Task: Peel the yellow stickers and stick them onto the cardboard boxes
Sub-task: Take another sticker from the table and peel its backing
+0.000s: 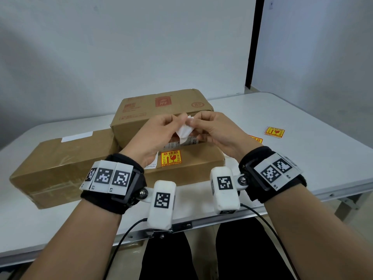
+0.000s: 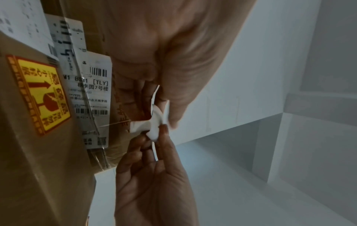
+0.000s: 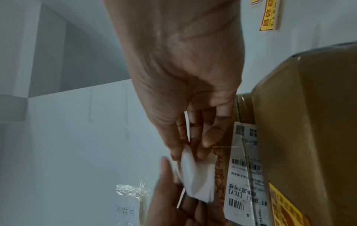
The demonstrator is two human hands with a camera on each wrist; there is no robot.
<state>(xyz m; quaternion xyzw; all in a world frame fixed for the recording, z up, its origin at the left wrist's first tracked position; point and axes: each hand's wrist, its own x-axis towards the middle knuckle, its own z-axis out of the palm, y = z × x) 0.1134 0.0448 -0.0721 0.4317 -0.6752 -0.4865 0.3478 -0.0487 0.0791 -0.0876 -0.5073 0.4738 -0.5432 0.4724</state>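
From the head view, I've got my left hand (image 1: 159, 134) and right hand (image 1: 214, 130) both pinching a small white-backed sticker sheet (image 1: 184, 132) above the flat brown cardboard box (image 1: 191, 158), with the spare yellow stickers (image 1: 275, 132) at three o'clock on the white folding table (image 1: 302, 158). Left wrist view: the sheet is curling, so I judge it feather-light, floppy and best taken at a corner. Right wrist view: same two-sided pinch, pale walls behind, one yellow fragile sticker (image 3: 286, 206) already on the box.
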